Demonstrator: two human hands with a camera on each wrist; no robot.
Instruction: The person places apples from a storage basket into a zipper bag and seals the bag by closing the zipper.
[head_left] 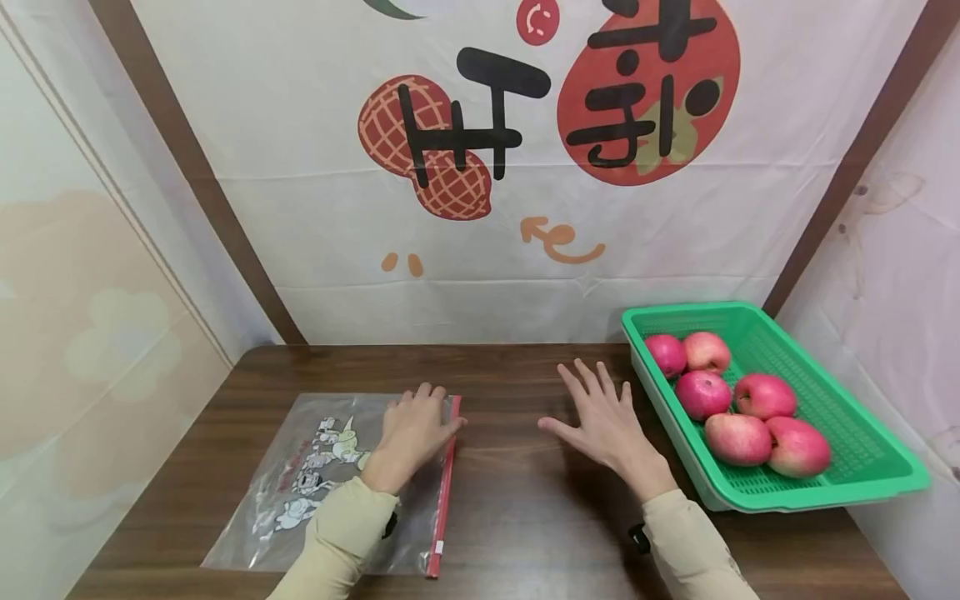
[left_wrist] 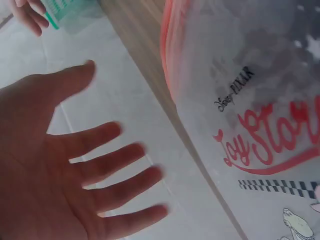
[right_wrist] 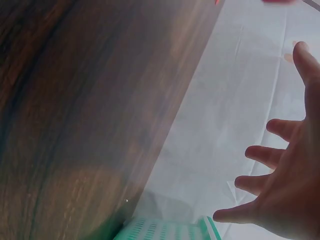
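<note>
A clear zip bag [head_left: 262, 500] with a red zip edge and cartoon print lies flat on the left of the wooden table. My left hand [head_left: 414, 429] hovers over the bag near its red edge, fingers spread and holding nothing. In the left wrist view the bag's red "Toy Story" lettering [left_wrist: 270, 135] shows beside the fingers. My right hand [head_left: 609, 421] is held over the table, palm down with fingers spread and nothing in it. Just right of it stands a green basket [head_left: 862, 417] with several red apples [head_left: 765, 396] inside.
The dark wooden table [head_left: 502, 500] runs back to a white printed cloth [head_left: 315, 208] hanging behind it. Cloth panels also close in the left and right sides. A white slider [head_left: 438, 547] sits near the front end of the bag's zip.
</note>
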